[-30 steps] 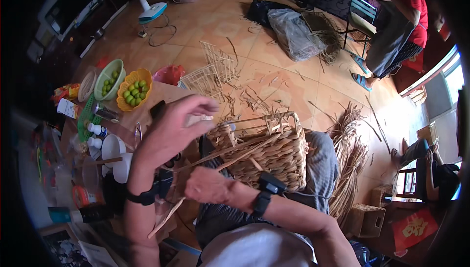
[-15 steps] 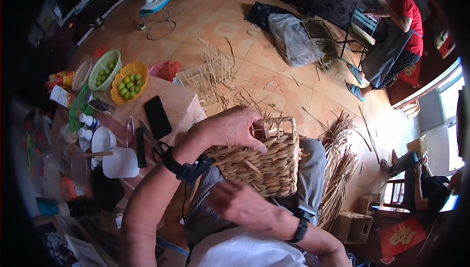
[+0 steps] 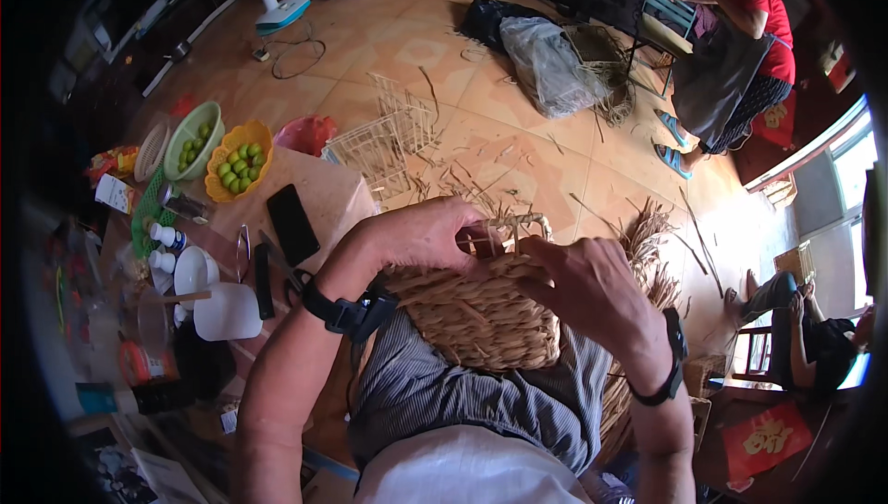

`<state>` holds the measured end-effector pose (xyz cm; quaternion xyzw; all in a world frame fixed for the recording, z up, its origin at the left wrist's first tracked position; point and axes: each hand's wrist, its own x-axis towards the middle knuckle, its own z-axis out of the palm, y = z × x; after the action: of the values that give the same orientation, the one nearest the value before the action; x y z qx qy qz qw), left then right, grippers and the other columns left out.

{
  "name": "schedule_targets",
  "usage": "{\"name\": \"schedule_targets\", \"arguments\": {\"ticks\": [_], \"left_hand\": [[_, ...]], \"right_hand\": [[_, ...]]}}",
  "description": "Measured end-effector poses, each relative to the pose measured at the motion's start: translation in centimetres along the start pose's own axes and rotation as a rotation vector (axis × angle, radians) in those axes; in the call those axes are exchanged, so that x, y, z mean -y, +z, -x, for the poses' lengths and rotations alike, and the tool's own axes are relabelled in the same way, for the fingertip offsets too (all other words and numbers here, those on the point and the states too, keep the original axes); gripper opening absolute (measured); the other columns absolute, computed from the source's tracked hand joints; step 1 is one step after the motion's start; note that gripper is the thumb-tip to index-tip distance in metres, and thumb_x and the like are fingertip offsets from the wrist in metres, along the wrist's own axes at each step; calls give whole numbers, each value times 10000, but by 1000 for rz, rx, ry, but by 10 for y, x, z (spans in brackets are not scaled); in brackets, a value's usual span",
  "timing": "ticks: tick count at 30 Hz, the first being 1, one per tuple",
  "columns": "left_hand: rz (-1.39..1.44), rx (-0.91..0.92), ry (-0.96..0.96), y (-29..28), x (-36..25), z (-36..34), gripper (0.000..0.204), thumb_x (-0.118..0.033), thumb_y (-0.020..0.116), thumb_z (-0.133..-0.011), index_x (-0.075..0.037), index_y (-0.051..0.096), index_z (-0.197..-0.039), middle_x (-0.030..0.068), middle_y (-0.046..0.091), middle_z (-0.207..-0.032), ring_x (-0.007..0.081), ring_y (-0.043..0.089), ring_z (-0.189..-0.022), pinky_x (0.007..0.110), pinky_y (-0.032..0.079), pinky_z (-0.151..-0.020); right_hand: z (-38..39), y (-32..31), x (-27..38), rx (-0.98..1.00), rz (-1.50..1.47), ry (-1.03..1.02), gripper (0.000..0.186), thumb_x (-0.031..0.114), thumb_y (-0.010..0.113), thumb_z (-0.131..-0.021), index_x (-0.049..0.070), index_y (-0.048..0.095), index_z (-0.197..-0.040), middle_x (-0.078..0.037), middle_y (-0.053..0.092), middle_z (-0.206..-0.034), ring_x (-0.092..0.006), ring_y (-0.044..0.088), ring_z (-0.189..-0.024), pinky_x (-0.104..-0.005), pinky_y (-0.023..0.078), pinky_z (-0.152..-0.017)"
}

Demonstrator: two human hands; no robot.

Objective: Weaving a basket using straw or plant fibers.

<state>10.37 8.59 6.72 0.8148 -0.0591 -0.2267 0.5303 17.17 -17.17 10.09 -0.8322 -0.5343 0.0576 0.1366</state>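
From my remote seat I look down on a tiled floor (image 3: 388, 28) that fills the upper half of the frame; a table (image 3: 324, 180) runs down the left side, its goods seemingly set at the edge to leave the lap free; striped trousers (image 3: 398, 393) cover that lap, lower centre, and appear to serve as a workbench.

At the centre a woven basket (image 3: 490, 328) sits on the lap, probably propped there so its rim is within reach of both hands; to its right, partly hidden, stands a bundle of dry fibre (image 3: 659, 236).

The right hand (image 3: 578, 277) bends its fingers at the basket's right rim; I cannot tell whether it pinches a strand; the left hand (image 3: 430, 236) hooks over the left rim, thumb against the near wall, apparently steadying it; smallest, a dark phone (image 3: 292, 224) lies left of centre.
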Motion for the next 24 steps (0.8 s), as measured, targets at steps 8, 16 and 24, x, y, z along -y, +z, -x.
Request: {"name": "schedule_targets", "arguments": {"ticks": [8, 16, 24], "left_hand": [[44, 15, -31, -1, 3, 1, 414, -140, 855, -843, 6, 742, -1213, 58, 777, -1001, 111, 682, -915, 304, 549, -853], [51, 12, 5, 1, 3, -2, 399, -141, 855, -846, 4, 745, -1200, 49, 775, -1004, 111, 682, -909, 300, 555, -849], [-77, -60, -62, 4, 13, -2, 347, -107, 819, -815, -7, 743, -1139, 61, 761, -964, 120, 675, -858, 301, 546, -816]], "right_hand": [[-24, -18, -18, 178, 2, -172, 283, 275, 828, -825, 71, 695, -969, -117, 708, -811, -320, 706, -794, -423, 524, -684], [-25, -22, -19, 75, 53, -332, 298, 263, 844, -787, 62, 697, -952, -110, 696, -811, -333, 700, -804, -426, 527, -674], [-10, -5, -24, 17, -8, -281, 311, 266, 816, -837, 71, 671, -1032, -97, 649, -816, -330, 672, -774, -435, 510, -652]]}}
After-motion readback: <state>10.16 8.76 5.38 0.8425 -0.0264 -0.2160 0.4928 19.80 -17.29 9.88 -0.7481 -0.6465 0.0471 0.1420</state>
